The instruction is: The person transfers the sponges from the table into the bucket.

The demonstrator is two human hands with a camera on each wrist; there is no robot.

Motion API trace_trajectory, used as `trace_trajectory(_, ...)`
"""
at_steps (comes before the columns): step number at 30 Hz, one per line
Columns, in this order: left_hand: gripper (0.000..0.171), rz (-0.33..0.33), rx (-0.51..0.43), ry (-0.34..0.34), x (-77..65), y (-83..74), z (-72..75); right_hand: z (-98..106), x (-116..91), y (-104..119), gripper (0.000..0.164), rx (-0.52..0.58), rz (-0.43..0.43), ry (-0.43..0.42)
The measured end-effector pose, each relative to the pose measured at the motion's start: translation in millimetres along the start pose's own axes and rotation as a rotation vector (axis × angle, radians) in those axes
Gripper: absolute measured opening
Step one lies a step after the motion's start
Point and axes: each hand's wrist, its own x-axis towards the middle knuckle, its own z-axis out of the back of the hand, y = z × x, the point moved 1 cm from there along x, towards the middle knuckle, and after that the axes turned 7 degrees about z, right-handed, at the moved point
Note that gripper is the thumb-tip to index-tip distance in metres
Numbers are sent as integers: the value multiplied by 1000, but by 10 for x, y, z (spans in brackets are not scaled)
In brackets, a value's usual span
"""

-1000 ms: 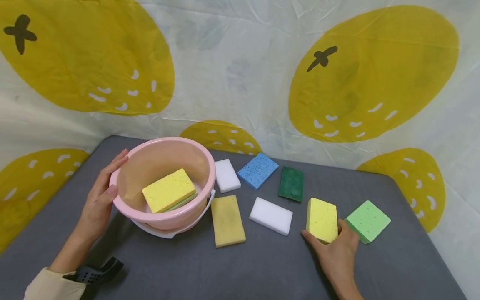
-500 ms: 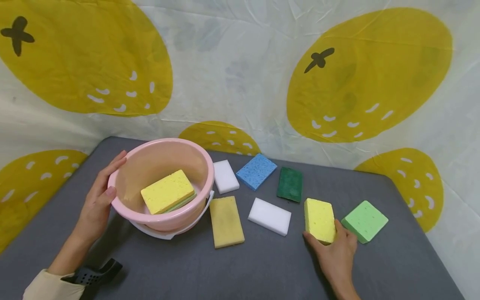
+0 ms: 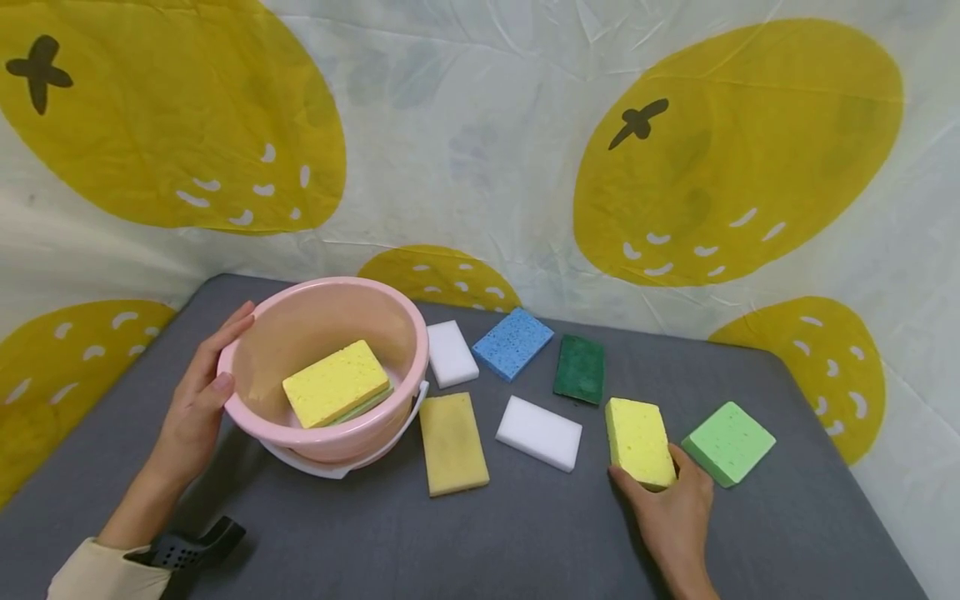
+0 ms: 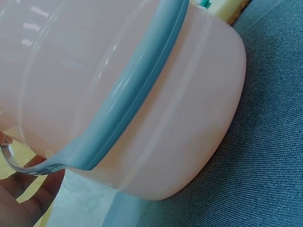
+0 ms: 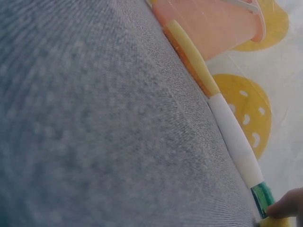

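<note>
In the head view, my left hand (image 3: 187, 408) rests against the left side of a pink bucket (image 3: 326, 304), its fingers fairly straight and touching the rim. Inside the bucket lies a yellow sponge (image 3: 335, 383) on top of a green one (image 3: 367, 405). At the right, my right hand (image 3: 671, 508) pinches the near end of another yellow sponge (image 3: 640, 442) between thumb and fingers. That sponge is at the table, slightly turned. Beside this hand lies a light green sponge (image 3: 730, 443). The right wrist view shows only part of the thumb (image 5: 286, 203).
Between bucket and right hand lie a tan sponge (image 3: 454, 443), two white sponges (image 3: 540, 433), a blue sponge (image 3: 513, 343) and a dark green scouring pad (image 3: 580, 369). A white handle (image 3: 405, 431) hangs on the bucket. Behind the grey table (image 3: 525, 542) hangs a patterned cloth (image 3: 465, 125).
The yellow sponge in my right hand has turned slightly, its far end shifting left. My left hand and the bucket stay about as they were.
</note>
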Motion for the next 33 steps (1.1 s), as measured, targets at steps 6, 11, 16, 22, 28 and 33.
trace_trajectory(6,49,6,11,-7,-13,6,32,-8,11,10,81,5,62,-17)
trace_trajectory(11,49,-51,-28,23,-1,34,48,19,44,19,78,27,121,-44)
trace_trajectory(16,48,-48,-23,20,-15,64,41,114,106,41,77,28,126,-70)
trace_trajectory(22,49,-31,-2,12,-13,46,35,186,115,83,75,0,115,-62)
trace_trajectory(28,49,-28,30,18,10,17,20,214,120,158,73,2,158,-51)
trace_trajectory(33,49,22,64,-11,7,-5,22,232,164,270,71,15,183,-45)
